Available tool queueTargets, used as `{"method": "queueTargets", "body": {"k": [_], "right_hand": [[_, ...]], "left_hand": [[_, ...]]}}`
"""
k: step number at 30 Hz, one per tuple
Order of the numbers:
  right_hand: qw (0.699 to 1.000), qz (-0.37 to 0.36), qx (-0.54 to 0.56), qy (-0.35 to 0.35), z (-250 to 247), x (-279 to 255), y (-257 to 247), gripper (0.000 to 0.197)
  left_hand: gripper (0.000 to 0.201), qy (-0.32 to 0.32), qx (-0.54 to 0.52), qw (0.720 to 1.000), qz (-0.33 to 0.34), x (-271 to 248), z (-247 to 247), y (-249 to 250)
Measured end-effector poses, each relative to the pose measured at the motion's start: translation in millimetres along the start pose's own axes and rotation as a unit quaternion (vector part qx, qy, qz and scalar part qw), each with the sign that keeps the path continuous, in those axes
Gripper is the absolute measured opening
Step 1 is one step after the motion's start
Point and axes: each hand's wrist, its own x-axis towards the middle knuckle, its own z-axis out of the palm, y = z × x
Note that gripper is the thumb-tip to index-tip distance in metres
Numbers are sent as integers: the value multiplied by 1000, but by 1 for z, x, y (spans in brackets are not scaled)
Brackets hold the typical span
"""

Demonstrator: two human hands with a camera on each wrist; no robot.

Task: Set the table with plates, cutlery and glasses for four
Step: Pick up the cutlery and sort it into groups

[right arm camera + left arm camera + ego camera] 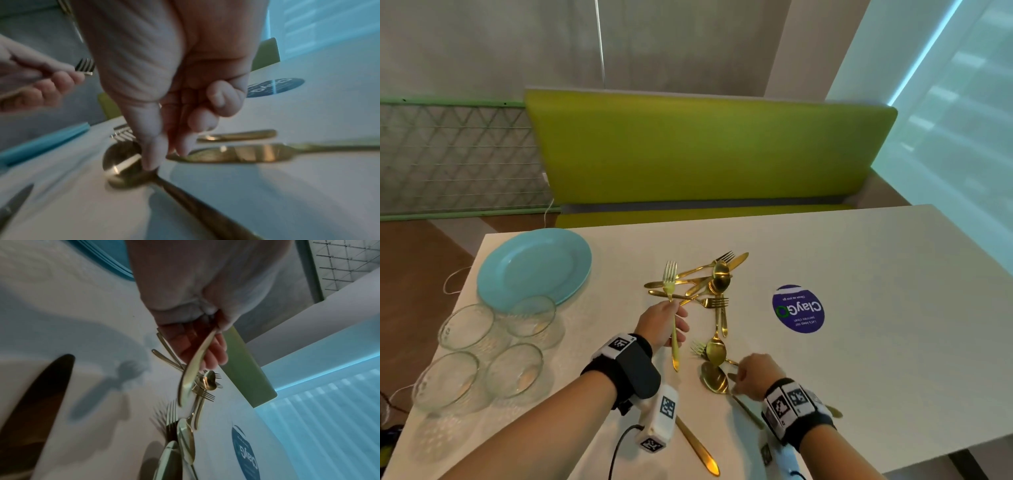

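Note:
My left hand (678,318) grips a gold fork (670,284) by the middle of its handle, tines pointing away and lifted above the white table (876,274). In the left wrist view the fingers (213,353) curl round that fork (193,369). My right hand (739,377) is low on the table. Its thumb tip touches the neck of a gold spoon (121,164), its forefinger the tip of a gold knife (236,155), with the outer fingers curled. A pile of gold cutlery (709,284) lies mid-table. Light-blue plates (534,267) and several glasses (465,325) stand at the left.
Another gold knife (697,448) lies near the front edge between my arms. A round blue sticker (798,308) is stuck on the table to the right. A green bench (705,150) runs along the far side. A thin cable (453,281) hangs off the left edge.

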Motion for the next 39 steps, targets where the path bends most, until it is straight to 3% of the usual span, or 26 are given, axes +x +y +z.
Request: {"method": "queueTargets", "body": {"k": [3, 7, 13, 17, 21, 24, 28, 35, 39], "right_hand": [[1000, 20, -16, -13, 16, -4, 8, 33], [999, 12, -40, 3, 21, -7, 7, 29], [998, -49, -32, -34, 11, -16, 2, 27], [983, -85, 162, 22, -22, -16, -7, 13], [914, -99, 382, 98, -59, 1, -35, 20], [888, -105, 440, 89, -70, 12, -61, 23], [898, -107, 421, 72, -63, 22, -86, 25], [907, -108, 393, 104, -46, 38, -102, 31], [907, -116, 390, 110, -44, 43, -109, 20]], "left_hand": [[35, 2, -4, 1000, -12, 2, -1, -6], [28, -6, 7, 1000, -17, 3, 0, -8], [25, -7, 13, 1000, -12, 1, -6, -4], [26, 6, -7, 1000, 2, 2, -14, 1], [31, -20, -22, 999, -14, 2, -15, 8], [41, -66, -37, 997, -22, 0, -12, 13], [47, -79, -74, 994, -19, 1, -13, 15], [46, -79, -67, 994, -27, 8, -26, 5], [42, -76, -54, 995, -29, 14, -30, 3]]}}
